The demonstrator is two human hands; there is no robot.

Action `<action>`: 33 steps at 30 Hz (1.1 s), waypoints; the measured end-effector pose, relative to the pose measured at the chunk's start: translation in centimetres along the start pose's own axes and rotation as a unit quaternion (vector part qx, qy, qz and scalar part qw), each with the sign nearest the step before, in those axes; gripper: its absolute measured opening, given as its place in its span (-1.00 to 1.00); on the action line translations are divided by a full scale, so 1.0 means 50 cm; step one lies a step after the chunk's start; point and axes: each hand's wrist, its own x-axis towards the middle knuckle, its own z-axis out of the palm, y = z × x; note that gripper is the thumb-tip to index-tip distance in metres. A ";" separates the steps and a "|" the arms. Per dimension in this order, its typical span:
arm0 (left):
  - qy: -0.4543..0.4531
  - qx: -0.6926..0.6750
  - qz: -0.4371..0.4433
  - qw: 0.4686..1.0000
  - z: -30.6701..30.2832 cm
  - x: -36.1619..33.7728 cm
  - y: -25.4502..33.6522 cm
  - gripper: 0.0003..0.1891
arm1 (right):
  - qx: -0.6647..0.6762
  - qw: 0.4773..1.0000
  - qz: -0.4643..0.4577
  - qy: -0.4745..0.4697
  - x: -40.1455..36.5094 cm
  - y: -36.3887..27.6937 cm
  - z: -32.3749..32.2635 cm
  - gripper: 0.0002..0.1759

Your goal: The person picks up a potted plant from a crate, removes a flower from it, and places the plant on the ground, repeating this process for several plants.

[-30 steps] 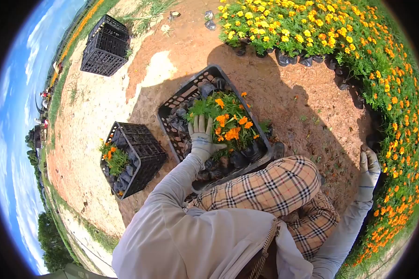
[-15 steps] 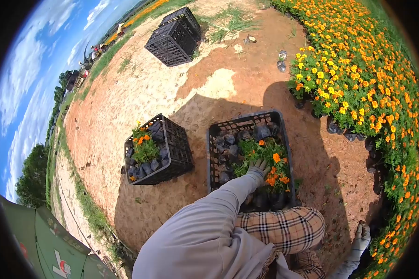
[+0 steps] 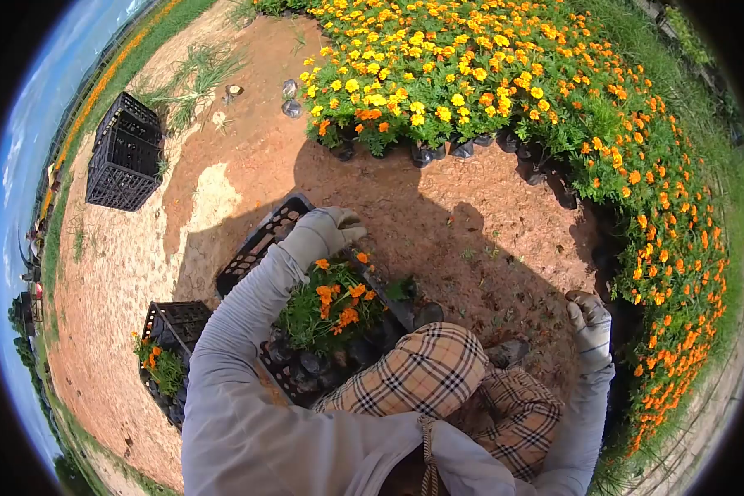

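My gloved left hand (image 3: 326, 235) is over the far rim of the black crate (image 3: 260, 240) in front of my knees, its fingers bent and seemingly holding nothing. Orange marigolds (image 3: 335, 306) with green leaves lie in that crate on dark plastic-wrapped pots (image 3: 314, 362). To the right, my gloved right hand (image 3: 589, 324) is above the soil near the flower bed's edge. Its fingers are curled, and whatever they might hold is too small to make out.
Potted yellow and orange marigolds (image 3: 471, 74) fill the top and right side. A smaller crate (image 3: 178, 318) with plants stands at left, and stacked black crates (image 3: 126, 153) are farther off. My bent knees, in checked trousers (image 3: 426, 372), adjoin the near crate.
The view has turned right. My left hand has left the flowers inside the crate and is now over its far rim. More of my right hand shows, raised higher in view.
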 end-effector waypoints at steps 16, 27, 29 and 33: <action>0.081 0.039 -0.378 0.921 0.165 0.701 -0.231 -0.43 | -0.090 0.991 0.095 -0.029 0.069 0.079 -0.012 -0.83; 0.262 0.096 -0.096 0.956 0.241 0.963 -0.352 -0.33 | -0.153 0.969 0.187 -0.051 0.045 0.214 0.015 -0.83; 0.237 0.162 -0.071 0.955 0.240 0.946 -0.347 -0.31 | -0.150 0.968 0.193 -0.052 0.047 0.222 0.017 -0.83; 0.136 0.191 -0.257 0.938 0.139 0.806 -0.113 -0.44 | -0.143 0.968 0.199 -0.061 0.044 0.227 0.024 -0.82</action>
